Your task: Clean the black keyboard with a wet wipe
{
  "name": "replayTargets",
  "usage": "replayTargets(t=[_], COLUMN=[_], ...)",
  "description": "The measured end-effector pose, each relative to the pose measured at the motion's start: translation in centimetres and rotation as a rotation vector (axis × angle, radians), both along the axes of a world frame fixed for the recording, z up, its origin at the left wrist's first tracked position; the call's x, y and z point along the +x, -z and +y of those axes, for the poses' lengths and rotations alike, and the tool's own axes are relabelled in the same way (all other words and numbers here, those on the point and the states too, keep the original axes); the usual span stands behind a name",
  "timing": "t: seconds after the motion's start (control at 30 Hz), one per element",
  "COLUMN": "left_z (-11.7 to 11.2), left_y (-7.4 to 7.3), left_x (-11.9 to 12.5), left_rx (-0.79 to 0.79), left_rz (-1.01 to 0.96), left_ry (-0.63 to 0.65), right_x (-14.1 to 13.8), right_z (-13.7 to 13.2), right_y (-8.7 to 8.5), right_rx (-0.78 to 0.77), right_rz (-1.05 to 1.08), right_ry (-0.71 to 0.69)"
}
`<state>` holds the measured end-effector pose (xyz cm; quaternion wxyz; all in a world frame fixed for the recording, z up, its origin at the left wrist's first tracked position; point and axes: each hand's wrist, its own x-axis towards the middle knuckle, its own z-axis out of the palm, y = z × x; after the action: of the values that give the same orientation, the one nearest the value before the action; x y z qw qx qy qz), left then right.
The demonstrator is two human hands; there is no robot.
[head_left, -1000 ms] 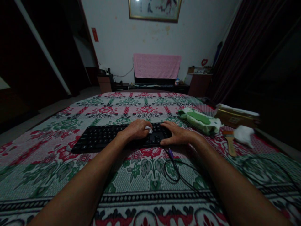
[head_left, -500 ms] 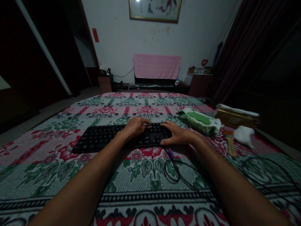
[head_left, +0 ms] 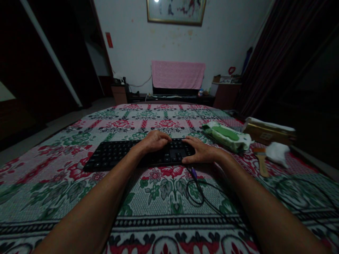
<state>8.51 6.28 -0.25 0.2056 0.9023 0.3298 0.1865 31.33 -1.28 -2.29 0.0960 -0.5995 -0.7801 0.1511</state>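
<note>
A black keyboard point(head_left: 113, 157) lies on the flowered bedspread point(head_left: 66, 197). My left hand point(head_left: 155, 140) rests on its far edge right of the middle, fingers curled shut; the white wad it held a moment ago is hidden under them. My right hand point(head_left: 201, 152) lies flat on the keyboard's right end, fingers stretched out, thumb at the near edge. The keyboard's black cable point(head_left: 197, 192) with a purple plug point(head_left: 194, 173) coils on the bedspread just in front of my right hand.
A green and white pack of wipes point(head_left: 226, 135) lies to the right of the keyboard. Beyond it sit a brown box point(head_left: 267, 132), a wooden-handled brush point(head_left: 262, 162) and a white fluffy wad point(head_left: 277, 153). More cable loops point(head_left: 299, 192) lie at the right.
My left hand has slid from the keys to the keyboard's far edge, and the white wad at its fingertips is out of sight. My right hand has stayed put.
</note>
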Motion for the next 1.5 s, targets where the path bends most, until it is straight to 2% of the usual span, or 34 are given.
replayTargets(t=[0.2, 0.33, 0.5, 0.7, 0.97, 1.13, 1.27, 1.5], left_z=[-0.3, -0.6, -0.5, -1.1, -2.5, -2.7, -2.6, -2.6], left_y=[-0.2, -0.1, -0.1, -0.5, -0.2, -0.3, -0.4, 0.2], left_x=[0.1, 0.6, 0.4, -0.8, -1.8, -2.1, -1.9, -0.6], left_rx=[0.173, 0.219, 0.330, 0.331, 0.384, 0.324, 0.295, 0.377], left_rz=[0.132, 0.224, 0.230, 0.291, 0.348, 0.357, 0.366, 0.322], left_ry=[-0.034, 0.028, -0.087, -0.119, -0.189, -0.120, -0.097, -0.112], right_x=[-0.4, -0.5, -0.4, -0.6, -2.0, -2.4, -2.4, -2.1], right_z=[-0.1, -0.2, -0.2, -0.2, -0.7, -0.9, -0.8, -0.5], right_y=[-0.5, -0.6, -0.5, -0.6, -0.7, -0.9, -0.8, -0.4], right_rx=[-0.008, -0.030, -0.012, 0.006, 0.079, 0.089, 0.089, 0.075], right_rz=[0.001, -0.009, 0.003, -0.007, -0.030, -0.055, -0.058, -0.032], right_ry=[-0.001, 0.016, 0.012, 0.005, 0.029, 0.026, 0.014, 0.012])
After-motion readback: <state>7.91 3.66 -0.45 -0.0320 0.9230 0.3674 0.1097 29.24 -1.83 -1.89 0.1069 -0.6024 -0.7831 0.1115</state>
